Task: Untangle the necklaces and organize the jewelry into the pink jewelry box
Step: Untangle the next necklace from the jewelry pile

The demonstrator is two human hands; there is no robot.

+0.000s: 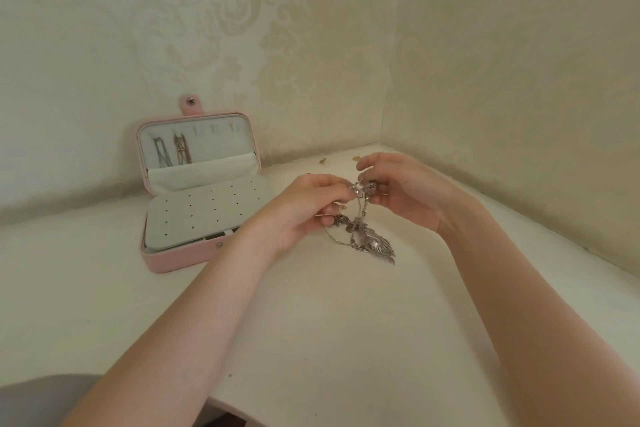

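A tangle of silver necklaces [363, 236] hangs between my hands above the white tabletop, its leaf-shaped pendant resting on the surface. My left hand [308, 208] pinches the chain near the top of the tangle. My right hand [405, 191] pinches the same chain just to the right. The pink jewelry box [173, 258] stands open to the left, against the wall. Two necklaces [171, 149] hang inside its lid, and a white perforated panel covers its base.
The white table [311, 322] sits in a corner between two walls with pale patterned wallpaper. Two small gold pieces [341, 159] lie on the table near the back corner, behind my hands. The table's front edge runs at the bottom left.
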